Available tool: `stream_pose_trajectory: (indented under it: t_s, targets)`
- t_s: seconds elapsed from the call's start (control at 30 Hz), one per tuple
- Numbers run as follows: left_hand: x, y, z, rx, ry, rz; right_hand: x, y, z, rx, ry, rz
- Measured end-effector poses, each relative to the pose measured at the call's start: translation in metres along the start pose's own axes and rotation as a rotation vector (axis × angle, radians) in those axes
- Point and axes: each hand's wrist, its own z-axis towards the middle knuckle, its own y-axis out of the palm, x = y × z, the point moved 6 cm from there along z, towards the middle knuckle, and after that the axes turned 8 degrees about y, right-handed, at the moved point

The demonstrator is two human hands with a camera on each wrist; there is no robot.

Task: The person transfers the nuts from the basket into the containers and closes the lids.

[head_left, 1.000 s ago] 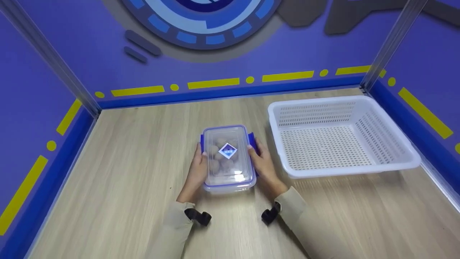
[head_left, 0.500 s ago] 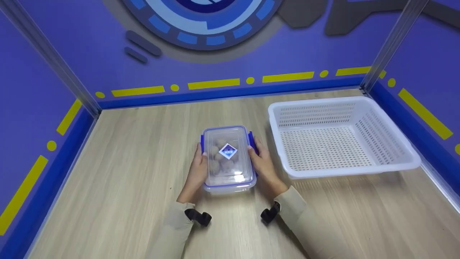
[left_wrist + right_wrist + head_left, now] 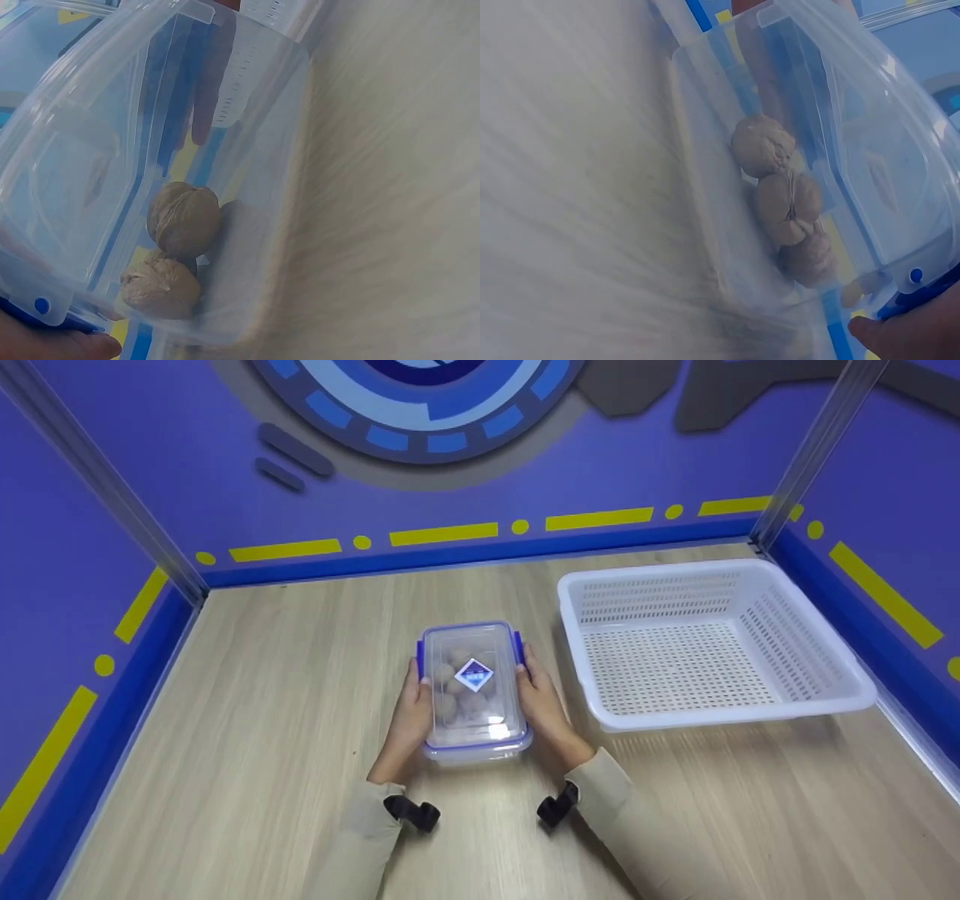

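A clear plastic food container [image 3: 480,720] with a blue-edged lid and a diamond-shaped label lies in front of me, between both hands. Several round, wrinkled brown balls [image 3: 184,217] show through its walls, and more of these balls [image 3: 787,199] appear in the right wrist view. My left hand [image 3: 410,716] grips the left long side, thumb at the lid's edge. On the opposite side my right hand [image 3: 544,709] grips the container with its fingers along the blue side latch [image 3: 518,649], which lies close against the wall. The undersides of both hands are partly hidden.
To the right stands a white perforated plastic basket [image 3: 682,667] with nothing in it. Blue printed panels [image 3: 450,502] with yellow marks enclose the wooden table [image 3: 285,675] at the back and both sides.
The right side latch stuck outward before and now sits flat against the container. My right hand has moved slightly inward with it. The left hand and the container have hardly moved.
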Motion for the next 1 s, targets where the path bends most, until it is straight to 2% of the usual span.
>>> stream_pose_trajectory:
  t_s: [0.2,0.43,0.7,1.0]
  targets:
    - [0.0002,0.0009,0.0002,-0.004,0.007,-0.017,0.0028,0.0013,0.0006,-0.010,0.069,-0.016]
    - [0.0010,0.0001,0.0005,0.012,0.026,-0.024,0.0042,0.0022,0.0006,-0.019,0.074,-0.025]
    - [0.0011,0.0002,-0.0009,0.029,0.014,-0.031,0.0017,0.0047,-0.0015,-0.054,0.094,-0.037]
    - [0.0001,0.0009,-0.0018,0.010,-0.005,-0.016,0.0000,0.0070,-0.0017,-0.043,0.101,-0.037]
